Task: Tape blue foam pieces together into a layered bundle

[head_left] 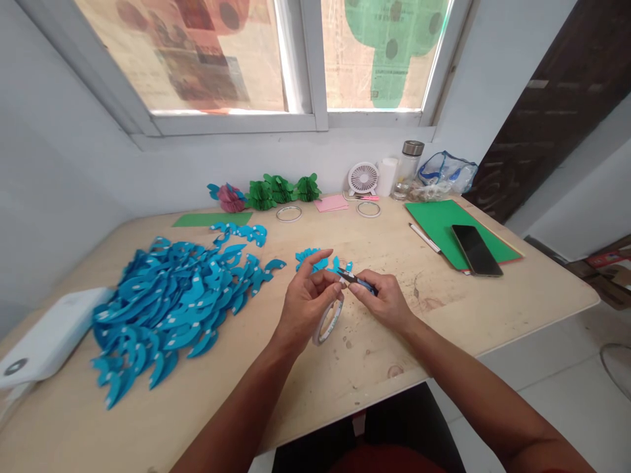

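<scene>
My left hand (304,302) pinches the end of a roll of double-sided tape (323,337), and the roll hangs below the fingers. Its index finger is raised. In my right hand (383,302) is a pair of dark-handled thread snips (365,285), the blades close to the left fingertips and the tape end. Just behind both hands lie a few blue cut-paper pieces (305,256), partly hidden by them. To the left spreads a big heap of curved blue paper pieces (182,289) dotted with small white tape squares.
A white box-shaped device (54,335) sits at the left edge. Along the back are green paper pompoms (280,189), tape rolls (289,214), pink paper (331,203), a small fan (363,179) and a glass bottle (410,167). At right, a phone (476,249) rests on green sheets (434,220) beside a pen (424,238).
</scene>
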Available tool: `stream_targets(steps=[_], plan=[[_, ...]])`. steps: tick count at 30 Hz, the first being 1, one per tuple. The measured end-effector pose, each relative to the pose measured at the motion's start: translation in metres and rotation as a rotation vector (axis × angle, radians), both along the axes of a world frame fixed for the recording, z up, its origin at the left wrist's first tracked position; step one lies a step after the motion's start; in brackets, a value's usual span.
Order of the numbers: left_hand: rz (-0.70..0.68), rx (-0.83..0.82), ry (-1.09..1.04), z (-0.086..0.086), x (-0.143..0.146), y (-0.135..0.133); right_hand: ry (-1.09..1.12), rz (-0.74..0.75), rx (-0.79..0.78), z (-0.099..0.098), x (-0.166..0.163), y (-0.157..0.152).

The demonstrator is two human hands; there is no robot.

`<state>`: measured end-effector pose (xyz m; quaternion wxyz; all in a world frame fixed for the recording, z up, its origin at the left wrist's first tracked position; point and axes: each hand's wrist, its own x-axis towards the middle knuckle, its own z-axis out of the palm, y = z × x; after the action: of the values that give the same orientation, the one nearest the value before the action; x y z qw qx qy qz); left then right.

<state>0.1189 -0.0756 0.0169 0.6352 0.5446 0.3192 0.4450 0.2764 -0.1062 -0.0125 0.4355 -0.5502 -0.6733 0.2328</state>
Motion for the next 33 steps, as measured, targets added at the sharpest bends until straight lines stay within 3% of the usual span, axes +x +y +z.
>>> stream_targets(steps=[15,33], plan=[[0.094,0.004,-0.028,0.0002,-0.0019,0.0040,-0.033,-0.026,-0.008,-0.0001,0.0006,0.0002],[0.079,0.020,-0.027,-0.0035,-0.0002,0.0040,-0.031,0.018,-0.008,-0.0008,-0.0002,0.0000]])
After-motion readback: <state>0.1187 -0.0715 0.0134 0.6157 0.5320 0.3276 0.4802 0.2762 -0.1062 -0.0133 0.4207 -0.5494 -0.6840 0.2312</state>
